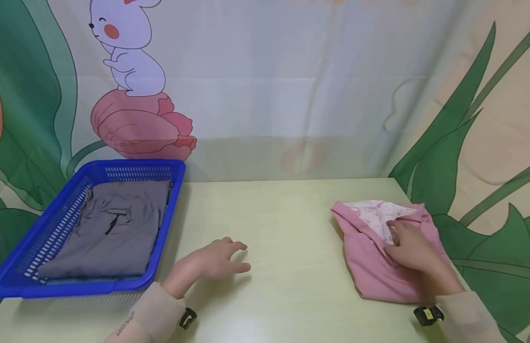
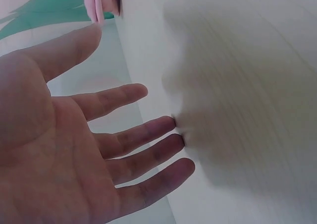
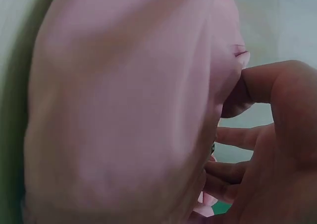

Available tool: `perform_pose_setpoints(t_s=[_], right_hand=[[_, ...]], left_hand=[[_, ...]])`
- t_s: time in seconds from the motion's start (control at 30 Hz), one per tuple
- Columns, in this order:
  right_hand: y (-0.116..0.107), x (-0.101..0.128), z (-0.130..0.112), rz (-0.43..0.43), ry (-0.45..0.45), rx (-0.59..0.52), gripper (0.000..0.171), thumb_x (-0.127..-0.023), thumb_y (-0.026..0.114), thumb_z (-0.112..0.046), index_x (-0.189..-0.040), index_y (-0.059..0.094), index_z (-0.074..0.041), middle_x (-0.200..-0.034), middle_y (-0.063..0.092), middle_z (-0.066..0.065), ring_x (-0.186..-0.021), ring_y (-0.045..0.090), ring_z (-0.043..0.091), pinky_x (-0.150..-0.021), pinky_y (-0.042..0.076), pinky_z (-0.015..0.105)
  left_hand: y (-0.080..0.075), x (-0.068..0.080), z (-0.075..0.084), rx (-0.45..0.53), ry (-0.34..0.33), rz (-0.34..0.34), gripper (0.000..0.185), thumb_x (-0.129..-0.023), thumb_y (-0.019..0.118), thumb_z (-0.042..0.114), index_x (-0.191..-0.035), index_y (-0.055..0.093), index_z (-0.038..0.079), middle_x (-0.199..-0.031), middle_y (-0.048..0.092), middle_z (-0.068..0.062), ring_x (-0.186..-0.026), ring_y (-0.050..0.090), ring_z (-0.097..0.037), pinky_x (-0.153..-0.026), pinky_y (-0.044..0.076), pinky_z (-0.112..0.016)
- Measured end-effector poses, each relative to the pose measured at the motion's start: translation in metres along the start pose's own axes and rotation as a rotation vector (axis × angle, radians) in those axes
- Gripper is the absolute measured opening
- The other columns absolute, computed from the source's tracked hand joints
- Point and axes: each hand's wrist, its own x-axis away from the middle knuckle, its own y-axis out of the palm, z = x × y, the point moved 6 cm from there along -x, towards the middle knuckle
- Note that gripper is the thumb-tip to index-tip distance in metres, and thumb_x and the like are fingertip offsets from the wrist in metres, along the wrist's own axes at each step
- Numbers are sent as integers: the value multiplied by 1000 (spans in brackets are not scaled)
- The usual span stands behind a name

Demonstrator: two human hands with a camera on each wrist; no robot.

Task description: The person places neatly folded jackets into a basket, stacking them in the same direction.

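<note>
Right hand grips the folded pink cloth garment at the table's right edge, fingers curled into its fold. Left hand rests spread on the pale green tabletop, holding nothing. I judge one item done: a grey folded garment lies in the blue plastic basket; the pink one remains. Cartoon rabbit backdrop behind.

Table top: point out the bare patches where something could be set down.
The widest bare stretch of the table runs between the blue basket and the pink garment, beyond the left hand. A smaller strip lies along the near edge between both wrists. The right side is crowded: the right hand rests on the garment.
</note>
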Motion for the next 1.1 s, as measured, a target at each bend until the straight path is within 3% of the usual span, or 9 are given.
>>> perform_pose_setpoints(t_s=[0.23,0.6,1.1], right_hand=[[7,-6,-31,32,-87,-37,62,-89,66,-18,-141,48,12,-139,52,34,-131,46,52,-107,36,64],[27,-20,-74,100,-220,-75,54,-88,67,-15,-136,56,7,-135,57,28,-129,50,46,-108,39,60],[52,-37,-135,62,-259,-32,54,-91,67,-20,-138,56,6,-136,56,28,-127,52,43,-107,42,56]], left_hand=[[0,1,1,10,3,4,59,-99,67,42,-144,57,7,-141,52,-23,-131,48,-43,-105,42,-60],[1,2,-1,10,-3,1,57,-99,66,41,-144,58,6,-139,53,-21,-130,50,-40,-105,43,-58],[-4,5,-8,11,-15,19,59,-100,65,41,-143,57,2,-142,53,-22,-133,50,-40,-108,41,-57]])
